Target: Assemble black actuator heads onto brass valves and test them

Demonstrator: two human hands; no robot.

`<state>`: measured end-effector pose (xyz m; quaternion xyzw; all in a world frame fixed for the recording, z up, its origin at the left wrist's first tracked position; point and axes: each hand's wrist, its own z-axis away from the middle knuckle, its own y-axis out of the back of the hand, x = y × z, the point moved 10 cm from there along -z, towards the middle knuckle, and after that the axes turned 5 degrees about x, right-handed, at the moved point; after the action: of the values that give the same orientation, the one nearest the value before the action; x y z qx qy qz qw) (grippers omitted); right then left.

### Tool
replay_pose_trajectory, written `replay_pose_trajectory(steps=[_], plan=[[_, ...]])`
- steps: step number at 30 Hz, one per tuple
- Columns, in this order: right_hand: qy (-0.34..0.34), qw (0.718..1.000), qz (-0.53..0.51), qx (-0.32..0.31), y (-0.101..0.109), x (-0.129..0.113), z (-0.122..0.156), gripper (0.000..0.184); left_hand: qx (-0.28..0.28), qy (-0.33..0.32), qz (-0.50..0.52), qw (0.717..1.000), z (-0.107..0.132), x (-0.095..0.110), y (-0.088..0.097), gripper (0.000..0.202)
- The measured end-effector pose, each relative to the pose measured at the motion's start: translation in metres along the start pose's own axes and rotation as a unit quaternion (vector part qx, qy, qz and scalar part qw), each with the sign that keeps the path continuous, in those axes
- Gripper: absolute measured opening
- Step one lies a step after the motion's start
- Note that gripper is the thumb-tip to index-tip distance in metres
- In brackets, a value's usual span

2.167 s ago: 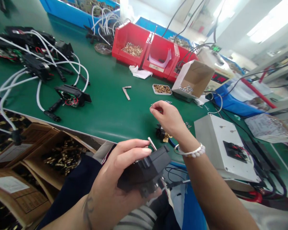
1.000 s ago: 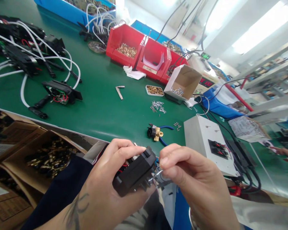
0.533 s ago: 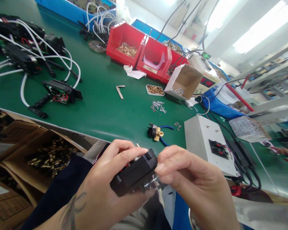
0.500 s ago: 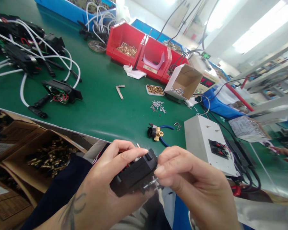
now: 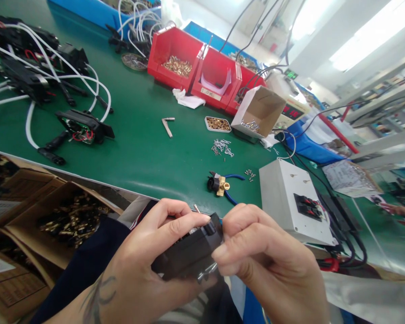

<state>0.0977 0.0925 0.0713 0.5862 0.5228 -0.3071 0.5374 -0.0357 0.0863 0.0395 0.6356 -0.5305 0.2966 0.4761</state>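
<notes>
My left hand (image 5: 145,256) is wrapped round a black plastic housing (image 5: 185,256), thumb and fingers on opposite sides. The housing lies tilted above the near table edge; much of it is covered by the hand. At its right end my right hand (image 5: 266,256) is closed in a pinch, fingertips touching the housing. A small silver metal pin (image 5: 207,271) juts out below those fingertips; its exact shape is blurred. Beyond the hands, a brass valve fitting (image 5: 222,186) with a black end rests by blue-handled pliers (image 5: 234,177).
Silver clips (image 5: 222,147) and small screws (image 5: 249,174) lie loose on the green table (image 5: 131,148). A tray of brass parts (image 5: 218,124), red bins (image 5: 175,74) and a cardboard box (image 5: 256,112) stand behind. A grey box (image 5: 283,193) is right; wired black housings (image 5: 83,126) are left. Another person's hand (image 5: 403,211) shows far right.
The right fingertips have shifted slightly down and left along the housing's end. The silver pin under them has turned and sits lower. The housing has tilted slightly in my left hand.
</notes>
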Motion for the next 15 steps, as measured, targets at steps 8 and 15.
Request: replay_pose_trajectory(steps=[8,15], plan=[[-0.015,0.997,0.021,0.072,0.003,0.003,0.005,0.010,-0.001,0.020,-0.007,1.000,-0.004,-0.001,0.000,0.034],[-0.002,0.997,0.025,0.068,0.001,0.003,0.005,0.012,-0.026,0.061,0.019,0.998,0.004,-0.014,-0.003,0.037]])
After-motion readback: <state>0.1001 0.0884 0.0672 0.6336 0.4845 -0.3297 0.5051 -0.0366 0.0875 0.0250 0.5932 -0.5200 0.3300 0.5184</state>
